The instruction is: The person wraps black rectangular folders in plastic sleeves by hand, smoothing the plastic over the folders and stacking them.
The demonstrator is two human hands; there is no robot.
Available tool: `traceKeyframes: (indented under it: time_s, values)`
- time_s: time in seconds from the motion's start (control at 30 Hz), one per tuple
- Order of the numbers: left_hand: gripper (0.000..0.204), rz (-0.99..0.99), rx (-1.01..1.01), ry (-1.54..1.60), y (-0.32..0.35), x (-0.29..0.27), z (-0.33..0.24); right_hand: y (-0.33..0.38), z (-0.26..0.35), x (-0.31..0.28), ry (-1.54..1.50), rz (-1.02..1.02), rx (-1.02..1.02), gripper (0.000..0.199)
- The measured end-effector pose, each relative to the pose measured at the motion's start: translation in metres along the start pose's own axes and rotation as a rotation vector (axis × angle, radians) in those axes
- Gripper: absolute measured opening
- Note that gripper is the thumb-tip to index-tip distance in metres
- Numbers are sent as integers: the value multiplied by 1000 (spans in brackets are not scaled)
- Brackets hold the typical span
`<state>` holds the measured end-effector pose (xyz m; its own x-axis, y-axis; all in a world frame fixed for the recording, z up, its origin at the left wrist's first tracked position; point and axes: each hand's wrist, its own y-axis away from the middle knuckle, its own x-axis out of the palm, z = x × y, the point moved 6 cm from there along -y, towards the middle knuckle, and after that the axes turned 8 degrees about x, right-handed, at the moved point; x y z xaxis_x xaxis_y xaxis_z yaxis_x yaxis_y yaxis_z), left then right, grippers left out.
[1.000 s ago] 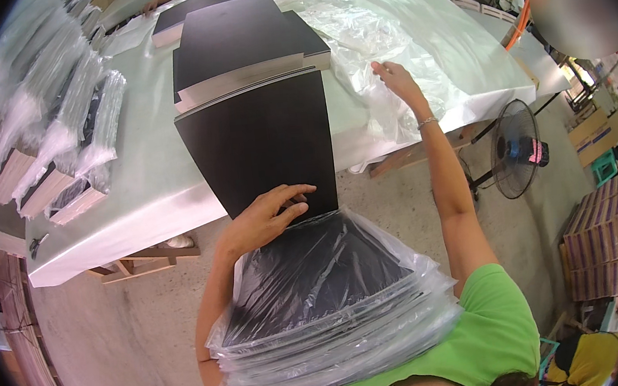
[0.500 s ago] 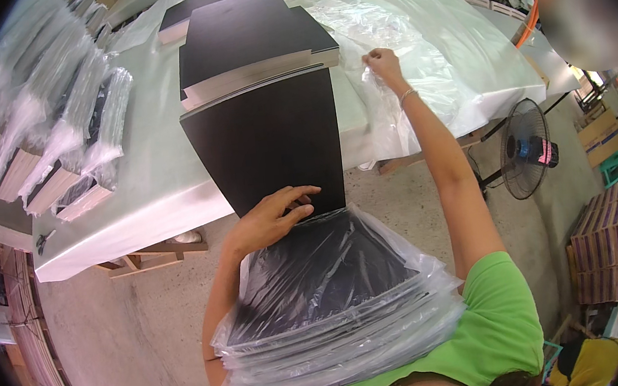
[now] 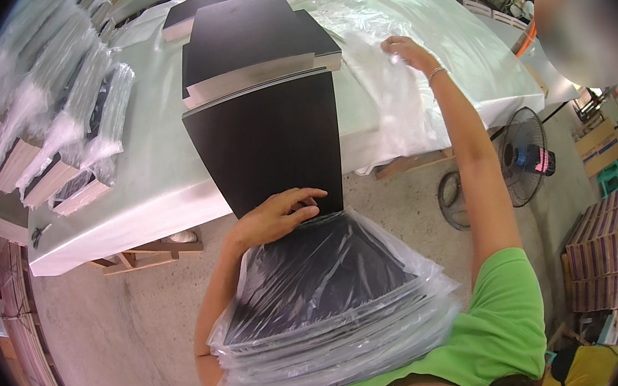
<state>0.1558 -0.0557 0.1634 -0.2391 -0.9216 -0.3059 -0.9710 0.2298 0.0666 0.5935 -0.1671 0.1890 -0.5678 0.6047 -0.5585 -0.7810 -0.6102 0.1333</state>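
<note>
While the left hand rests loosely spread on a black panel, right hand pinching clear plastic

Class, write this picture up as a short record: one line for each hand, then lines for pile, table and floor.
Left hand: open, on the lower part of a black panel
Right hand: at the clear plastic; whether its grip holds any, unclear
Pile: plastic-wrapped pile, in front of the green shirt
Table: black-topped stack; plastic-wrapped blocks on the left
Floor: fan, on the right
</note>
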Motion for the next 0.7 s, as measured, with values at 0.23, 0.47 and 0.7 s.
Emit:
traceKeyframes:
  time_s: [0.23, 0.47, 0.7]
  values:
    - [32, 78, 325, -364, -56, -2, -94, -18, -47, -29, -645, -267, 84, 25]
    - [41, -144, 563, -766, -206, 1, -127, -14, -42, 22, -546, -123, 169, 19]
    - [34, -491, 515, -897, -344, -8, -22, -24, -49, 29, -853, -205, 29, 15]
